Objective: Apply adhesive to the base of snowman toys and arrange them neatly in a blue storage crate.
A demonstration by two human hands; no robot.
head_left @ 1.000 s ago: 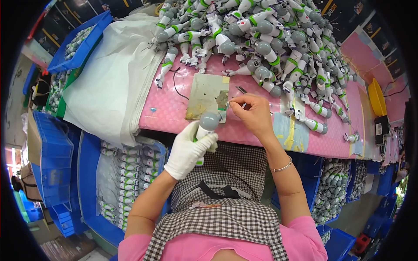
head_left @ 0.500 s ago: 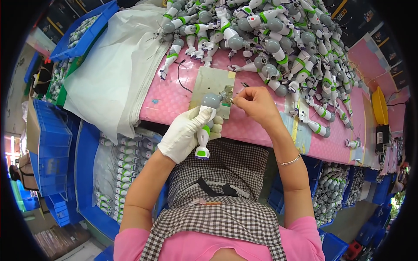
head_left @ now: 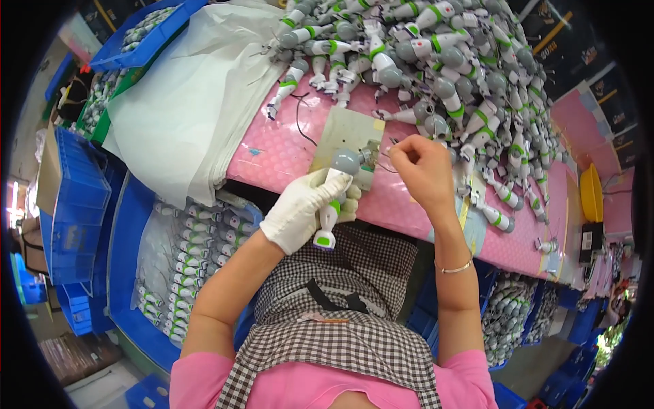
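My left hand (head_left: 300,208), in a white glove, is wrapped round a toy robot arm (head_left: 328,221) of white plastic with a green band. The arm's grey ball shoulder (head_left: 345,161) points up and away, and its white end hangs below my fingers. From the shoulder a small grey joint piece (head_left: 368,154) sticks out over a flat metal plate (head_left: 334,133) on the table. Just right of that piece, my bare right hand (head_left: 426,174) is closed in a pinch. Thin dark wire-like ends show by its fingertips; what the fingers hold is too small to make out.
A large heap of similar toy arms (head_left: 449,75) covers the far and right table, which has pink bubble wrap (head_left: 266,160). White sheeting (head_left: 184,102) lies at the left. Blue bins (head_left: 119,300) of parts stand below left and right. A black cable (head_left: 300,123) lies behind the plate.
My right hand has drawn a little to the right, away from the joint piece, still pinched. My left hand keeps its hold on the toy arm. The whole view has shifted slightly.
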